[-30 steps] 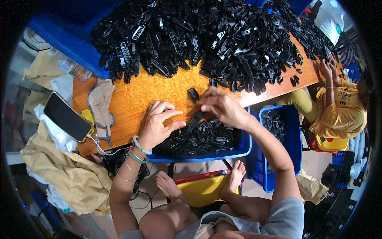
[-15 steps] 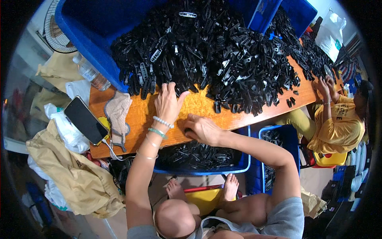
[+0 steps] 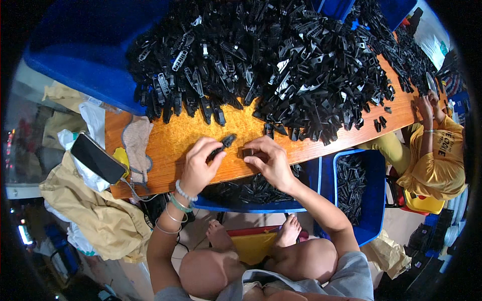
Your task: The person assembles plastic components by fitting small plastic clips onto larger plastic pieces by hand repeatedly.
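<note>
Beyond the fingers and off to their left, a large blue bin [image 3: 90, 65], with a broad heap of black plastic parts [image 3: 241, 65] at its open side and across the table [image 3: 173, 143]. Nearer than the table edge, just below the fingertips and partly under the table, a blue tub [image 3: 261, 206], loaded with black clips [image 3: 246, 193]. To the right of the right fingers, well apart from them, a deep blue crate [image 3: 374, 200], with more narrow black parts [image 3: 351, 185] inside.

Holds a black clip [image 3: 228, 141] in the left hand [image 3: 197, 168], with thumb and forefinger closed around its near end and the far end poking out past the fingertips, toward the upper right. Pinches a small dark piece [image 3: 247, 152] between thumb and fingertips of the right hand [image 3: 269, 163], with its exact shape mostly hidden by the grip. Keeps the two hands facing each other over the bare strip of tabletop, fingertips near but apart, the two held parts not touching.

Left of the left fingers, a crumpled beige cloth [image 3: 136, 145] on the table, and beyond it a dark-screened phone [image 3: 98, 158] with a white cable. Far to the right of both hands, a co-worker in a yellow shirt [image 3: 437, 155].
</note>
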Demonstrator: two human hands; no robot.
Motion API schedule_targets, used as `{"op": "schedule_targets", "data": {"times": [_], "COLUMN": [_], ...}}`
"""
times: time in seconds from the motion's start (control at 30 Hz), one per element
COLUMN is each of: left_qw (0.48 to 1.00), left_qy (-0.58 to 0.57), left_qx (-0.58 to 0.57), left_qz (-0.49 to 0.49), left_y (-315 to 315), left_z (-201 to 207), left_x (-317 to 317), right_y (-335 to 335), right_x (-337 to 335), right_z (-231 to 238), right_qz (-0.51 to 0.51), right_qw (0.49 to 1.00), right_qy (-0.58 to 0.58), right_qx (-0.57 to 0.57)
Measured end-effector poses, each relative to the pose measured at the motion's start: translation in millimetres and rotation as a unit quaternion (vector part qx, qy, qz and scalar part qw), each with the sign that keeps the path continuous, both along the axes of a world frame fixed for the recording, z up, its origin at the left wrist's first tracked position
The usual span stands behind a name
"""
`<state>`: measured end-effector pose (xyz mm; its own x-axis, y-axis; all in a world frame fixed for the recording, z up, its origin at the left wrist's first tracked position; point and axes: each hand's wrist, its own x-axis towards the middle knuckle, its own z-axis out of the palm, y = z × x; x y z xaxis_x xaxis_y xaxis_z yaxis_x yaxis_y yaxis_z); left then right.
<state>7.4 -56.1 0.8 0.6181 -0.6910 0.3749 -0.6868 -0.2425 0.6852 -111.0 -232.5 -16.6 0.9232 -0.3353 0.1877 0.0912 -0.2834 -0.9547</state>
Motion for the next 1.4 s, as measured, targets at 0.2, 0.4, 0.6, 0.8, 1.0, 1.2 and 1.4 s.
{"op": "schedule_targets", "data": {"times": [0.2,0.4,0.6,0.8,1.0,1.2,1.4], "left_qw": [0.997,0.997,0.997,0.994,0.988,0.948,0.967], "left_qy": [-0.017,0.005,0.020,-0.009,0.061,-0.252,-0.196], "left_qx": [0.071,0.061,0.046,0.033,0.042,0.160,0.130], "left_qz": [-0.028,-0.036,-0.056,-0.101,-0.133,0.113,0.099], "left_y": [6.7,11.8,14.7,10.6,4.3,-43.0,-21.9], "left_z": [7.6,-3.0,-0.8,-2.1,0.5,5.9,0.7], "left_x": [-7.7,-17.0,-9.3,-8.2,15.3,42.3,4.0], "right_y": [-9.2,-5.3,-9.2,2.2,-13.4,-25.6,-28.1], "right_x": [-25.6,-14.9,-13.4,-2.9,-19.7,-0.1,-3.0], "right_z": [11.4,16.7,12.7,12.2,14.0,9.0,-6.0], "right_qz": [-0.036,-0.005,0.041,0.065,0.179,-0.201,-0.151], "right_qw": [0.974,0.999,0.991,0.983,0.964,0.898,0.895], "right_qy": [0.027,0.045,0.053,0.010,0.031,0.055,-0.037], "right_qx": [-0.224,0.001,-0.113,-0.174,-0.195,-0.387,-0.419]}}
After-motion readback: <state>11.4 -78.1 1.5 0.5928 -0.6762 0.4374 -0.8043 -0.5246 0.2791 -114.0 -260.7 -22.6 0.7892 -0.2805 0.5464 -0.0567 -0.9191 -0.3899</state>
